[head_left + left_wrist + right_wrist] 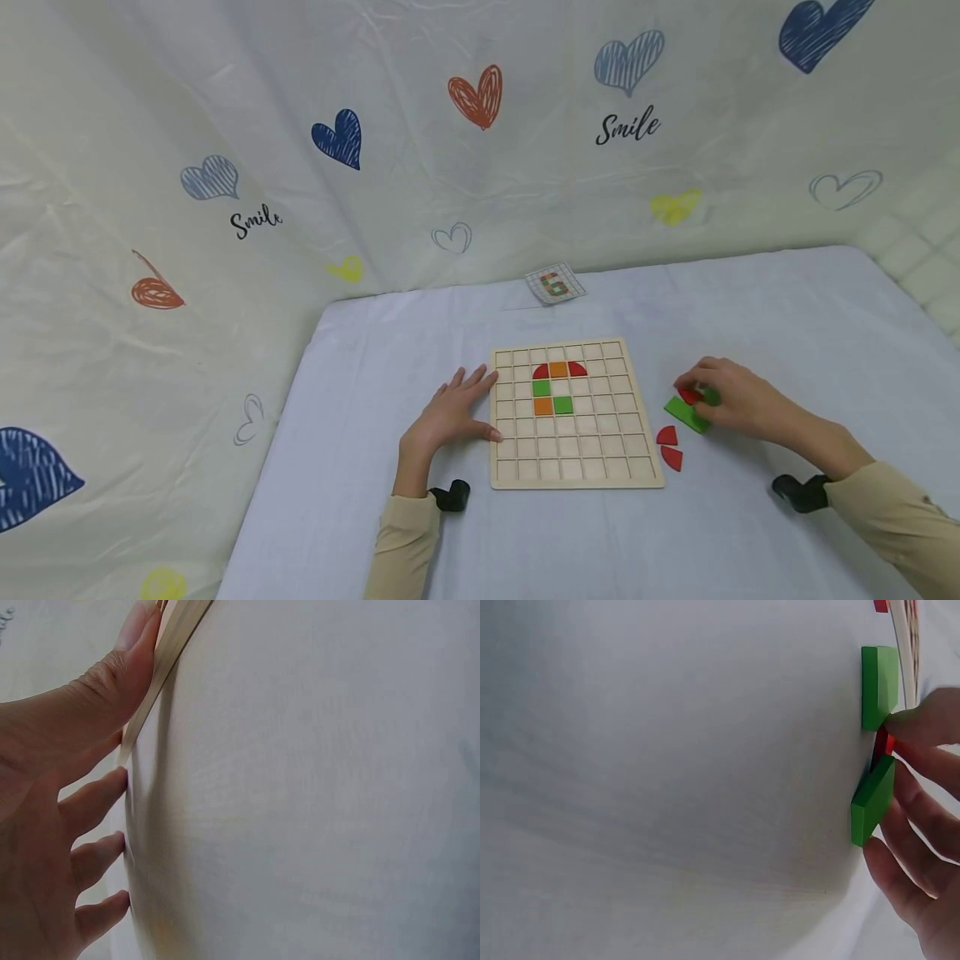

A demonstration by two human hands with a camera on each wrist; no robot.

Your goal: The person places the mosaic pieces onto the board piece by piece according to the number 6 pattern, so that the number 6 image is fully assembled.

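Note:
A wooden grid board [585, 471] lies on the white-covered table. Set in its upper left cells are red quarter-circle tiles [577, 368], orange square tiles [558, 369] and green square tiles [563, 405]. My left hand [448, 417] rests at the board's left edge, fingers spread and thumb on the rim. Right of the board, my right hand [738, 400] pinches a red tile [883, 742] between thumb and index finger. One green tile [880, 686] lies beside the thumb, and another green tile [874, 801] sits by the other fingers, partly hidden from the head view.
Two loose red quarter-circle tiles [672, 458] lie near the board's right edge. Behind the board, a small card [555, 284] shows a 6-like figure in coloured pieces. A white curtain [525, 167] printed with hearts hangs behind the table.

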